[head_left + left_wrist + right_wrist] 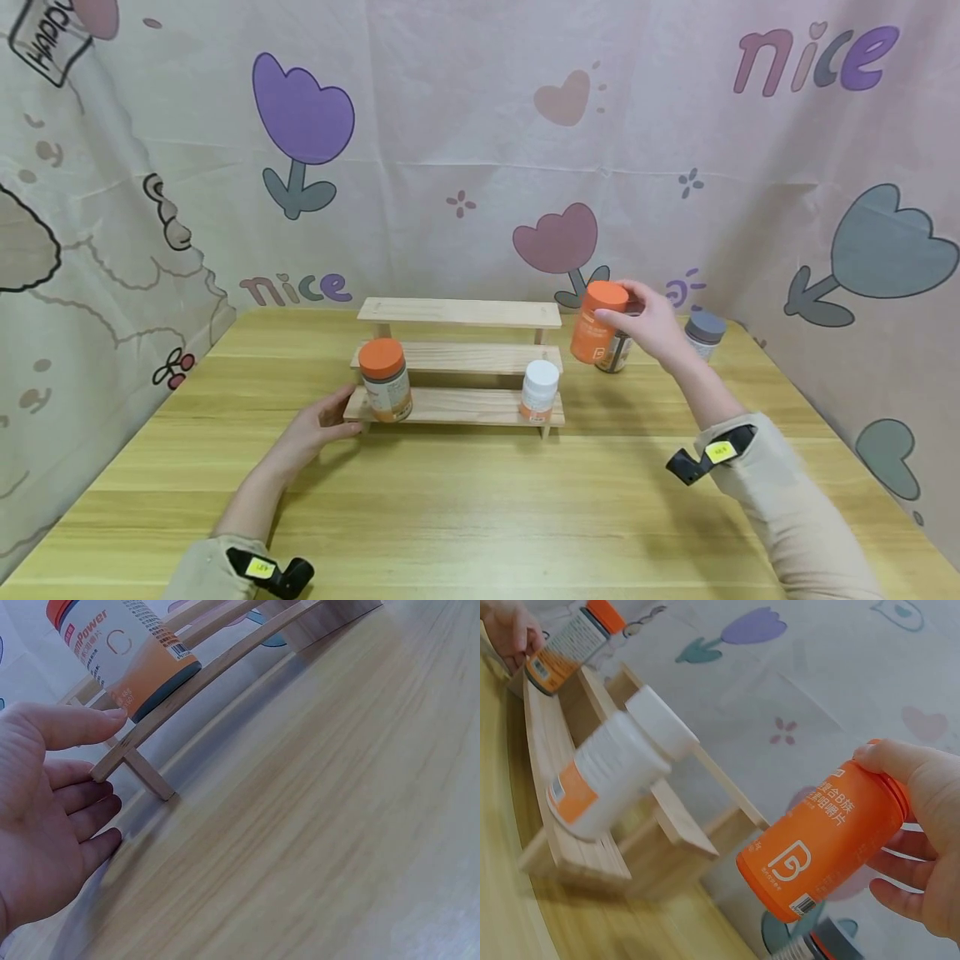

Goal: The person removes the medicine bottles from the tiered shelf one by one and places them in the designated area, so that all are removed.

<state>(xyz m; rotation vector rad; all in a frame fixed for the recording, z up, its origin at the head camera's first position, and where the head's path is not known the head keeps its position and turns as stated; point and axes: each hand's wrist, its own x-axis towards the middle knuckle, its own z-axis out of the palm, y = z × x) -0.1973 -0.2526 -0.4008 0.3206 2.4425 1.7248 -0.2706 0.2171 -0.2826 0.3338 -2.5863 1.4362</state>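
Observation:
My right hand (645,321) pinches an orange supplement bottle (592,329) near its cap and holds it up in the air, right of a three-tier wooden shelf (457,406). The right wrist view shows the thumb on its near side and fingers behind. My left hand (318,425) holds the left end of the shelf's lowest tier, thumb and fingers about the corner. On that tier, beside the left hand, stands an orange-capped bottle (386,383). At the tier's right end is a white-capped bottle (540,390). Both stand upright.
Behind the held bottle, a dark bottle (615,354) stands partly hidden on the table. A grey-capped bottle (705,332) is farther right, partly covered by the right wrist. A patterned cloth (450,125) hangs behind the wooden table (480,517).

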